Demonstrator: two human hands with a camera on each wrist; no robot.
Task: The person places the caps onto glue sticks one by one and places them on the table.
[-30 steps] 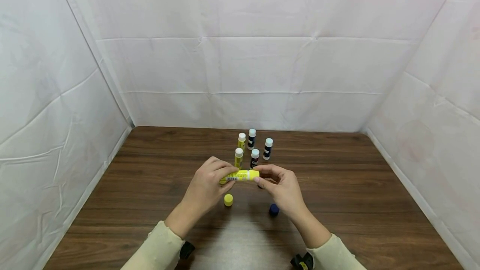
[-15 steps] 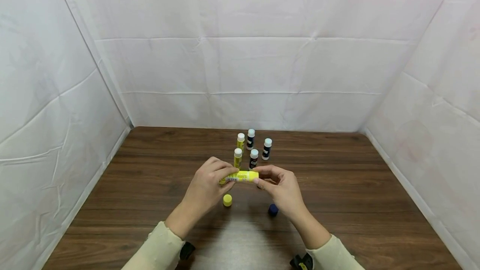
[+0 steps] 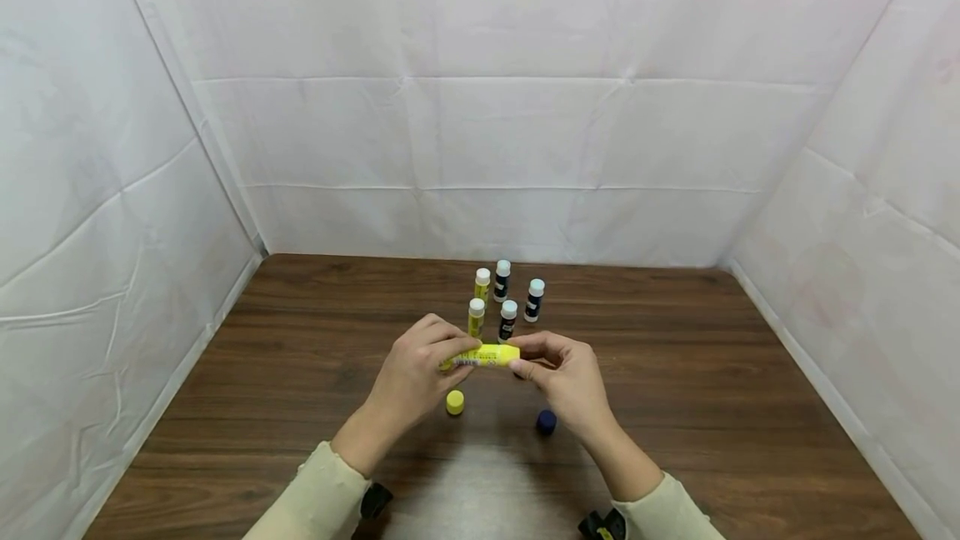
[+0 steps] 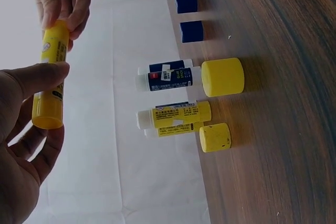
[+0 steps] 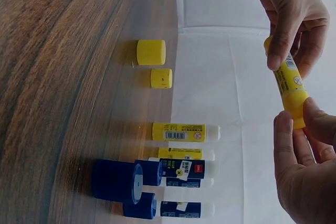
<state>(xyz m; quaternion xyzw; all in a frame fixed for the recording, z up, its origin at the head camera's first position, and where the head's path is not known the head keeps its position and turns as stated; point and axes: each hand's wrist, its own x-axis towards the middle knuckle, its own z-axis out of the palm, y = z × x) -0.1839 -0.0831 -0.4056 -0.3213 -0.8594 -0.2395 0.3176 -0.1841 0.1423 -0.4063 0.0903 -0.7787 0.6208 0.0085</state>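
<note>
A yellow glue stick (image 3: 487, 354) is held level above the table, between both hands. My left hand (image 3: 420, 361) grips its body, thumb laid along the label in the left wrist view. At the other end, my right hand (image 3: 558, 369) pinches the plain yellow cap end (image 5: 295, 106) with thumb and fingers. Past the hands stand several other glue sticks with white tops. Yellow ones (image 3: 476, 319) are on the left, dark blue ones (image 3: 534, 302) on the right. Closer in, a yellow cap (image 3: 455, 402) and a dark blue cap (image 3: 546, 422) rest on the wood.
The brown wooden table (image 3: 300, 390) is bordered by white cloth walls (image 3: 480, 132) at the back and both sides. A second, smaller-looking yellow cap (image 5: 161, 78) and more blue caps (image 4: 191, 31) show in the wrist views, near the standing sticks.
The held glue stick has rolled slightly, so its printed label and barcode face differently. Both hands stay in nearly the same place, and the standing sticks and caps have not moved.
</note>
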